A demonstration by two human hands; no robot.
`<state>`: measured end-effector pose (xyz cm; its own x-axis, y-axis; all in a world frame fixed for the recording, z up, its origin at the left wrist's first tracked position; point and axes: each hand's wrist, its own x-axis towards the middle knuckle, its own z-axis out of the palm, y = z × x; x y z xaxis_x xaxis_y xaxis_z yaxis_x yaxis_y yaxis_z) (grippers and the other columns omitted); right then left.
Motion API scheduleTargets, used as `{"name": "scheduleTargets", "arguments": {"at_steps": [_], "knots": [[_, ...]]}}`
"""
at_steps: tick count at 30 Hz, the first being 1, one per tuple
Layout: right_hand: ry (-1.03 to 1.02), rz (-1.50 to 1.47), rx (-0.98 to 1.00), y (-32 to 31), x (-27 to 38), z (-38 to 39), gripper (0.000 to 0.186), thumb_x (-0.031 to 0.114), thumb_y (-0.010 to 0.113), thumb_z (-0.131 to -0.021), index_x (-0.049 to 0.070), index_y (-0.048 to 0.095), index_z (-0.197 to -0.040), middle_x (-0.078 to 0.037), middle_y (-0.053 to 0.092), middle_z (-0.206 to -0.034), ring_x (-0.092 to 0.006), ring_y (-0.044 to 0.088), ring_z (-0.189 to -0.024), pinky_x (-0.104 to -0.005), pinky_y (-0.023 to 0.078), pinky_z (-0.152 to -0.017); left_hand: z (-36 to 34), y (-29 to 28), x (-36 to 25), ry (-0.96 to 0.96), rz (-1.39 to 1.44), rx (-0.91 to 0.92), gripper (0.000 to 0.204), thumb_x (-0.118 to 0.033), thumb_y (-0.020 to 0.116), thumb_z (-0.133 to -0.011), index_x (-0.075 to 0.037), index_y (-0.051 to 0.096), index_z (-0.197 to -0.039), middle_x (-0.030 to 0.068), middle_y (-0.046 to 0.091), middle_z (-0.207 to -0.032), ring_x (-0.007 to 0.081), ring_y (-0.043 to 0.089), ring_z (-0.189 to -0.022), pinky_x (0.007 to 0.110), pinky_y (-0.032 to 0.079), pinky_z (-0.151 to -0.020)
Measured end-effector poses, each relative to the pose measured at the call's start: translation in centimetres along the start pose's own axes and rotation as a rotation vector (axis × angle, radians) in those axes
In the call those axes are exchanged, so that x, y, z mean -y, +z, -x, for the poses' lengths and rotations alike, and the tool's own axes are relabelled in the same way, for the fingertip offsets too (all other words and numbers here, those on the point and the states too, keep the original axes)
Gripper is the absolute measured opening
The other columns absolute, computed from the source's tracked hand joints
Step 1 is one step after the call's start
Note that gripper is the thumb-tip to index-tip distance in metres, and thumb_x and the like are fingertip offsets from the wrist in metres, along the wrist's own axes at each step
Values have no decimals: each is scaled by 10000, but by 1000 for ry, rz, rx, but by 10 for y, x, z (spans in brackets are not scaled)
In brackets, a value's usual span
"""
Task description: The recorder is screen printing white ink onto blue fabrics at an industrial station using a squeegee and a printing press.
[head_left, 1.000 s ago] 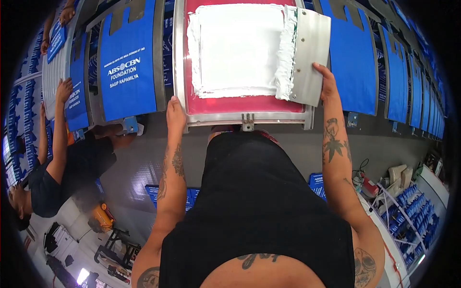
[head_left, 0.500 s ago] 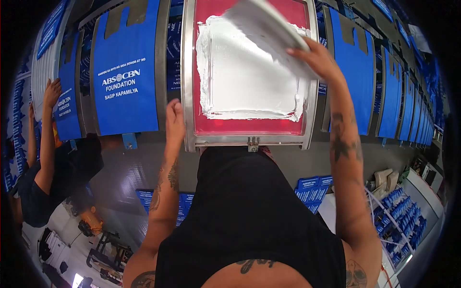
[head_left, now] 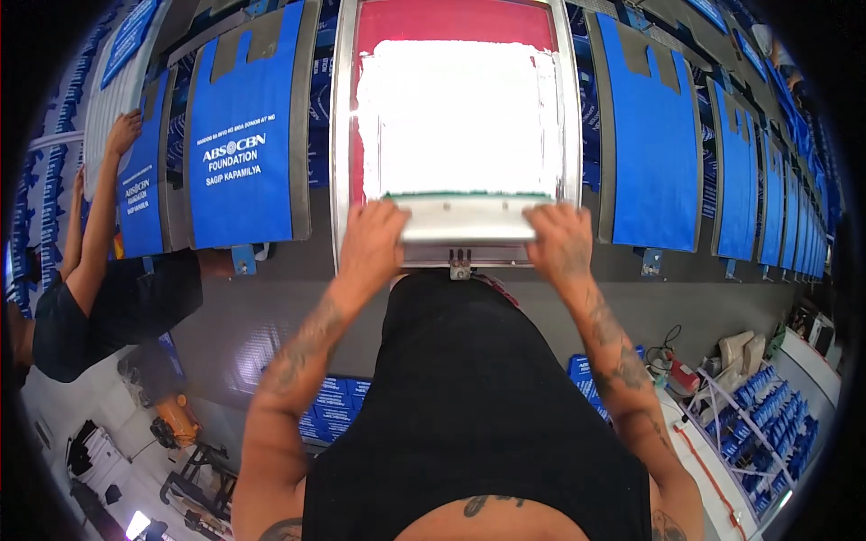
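Note:
A screen-printing frame [head_left: 566,90] with metal sides lies in front of me. Its mesh is red [head_left: 456,24] round the border, and bright white ink [head_left: 458,113] covers the middle, with ragged edges. Across the near end of the screen lies a wide pale squeegee [head_left: 465,223] with a thin green blade edge touching the ink. My left hand [head_left: 374,236] grips its left end and my right hand [head_left: 561,236] its right end, fingers curled over the top. What lies under the screen is hidden.
Flat blue bags on dark boards flank the screen, a printed one [head_left: 236,144] at left and a plain one [head_left: 651,144] at right. A metal clamp [head_left: 460,264] sits at the frame's near edge. At far left, a co-worker's hand [head_left: 124,133] touches another pale frame.
The squeegee, raised over the far right of the screen in my right hand, has come down to the near end. My left hand has moved from beside the frame onto it.

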<state>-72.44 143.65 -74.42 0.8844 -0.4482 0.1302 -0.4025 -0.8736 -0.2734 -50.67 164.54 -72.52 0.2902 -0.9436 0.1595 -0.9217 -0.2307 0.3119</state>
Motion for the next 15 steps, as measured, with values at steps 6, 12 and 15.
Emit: {"name": "scheduleTargets", "arguments": {"at_steps": [6, 12, 15], "knots": [[14, -118, -68, 43, -1, 12, 297, 107, 696, -566, 129, 654, -859, -13, 665, -896, -219, 615, -834, -392, 457, -759, 10, 27, 0, -154, 38, 61, 420, 71, 665, -534, -35, 628, -940, 108, 567, -929, 310, 541, -915, 412, 460, -792], [-18, 7, -76, 21, -78, -205, 156, 206, 631, -724, 127, 692, -843, -103, 697, -861, -300, 680, -793, -438, 533, -715, -195, 11, 112, -115, -50, -3, 253, -25, 649, -696, -10, 690, -944, 189, 655, -950, 377, 610, -905, 422, 514, -821], [179, 35, 231, 20, -67, -174, 204, 202, 627, -722, 120, 679, -901, -116, 694, -863, -316, 677, -802, -443, 533, -728, -182, -10, 81, -282, -40, 354, 248, -39, 646, -707, -15, 688, -950, 236, 650, -918, 379, 612, -938, 429, 521, -815]]}}
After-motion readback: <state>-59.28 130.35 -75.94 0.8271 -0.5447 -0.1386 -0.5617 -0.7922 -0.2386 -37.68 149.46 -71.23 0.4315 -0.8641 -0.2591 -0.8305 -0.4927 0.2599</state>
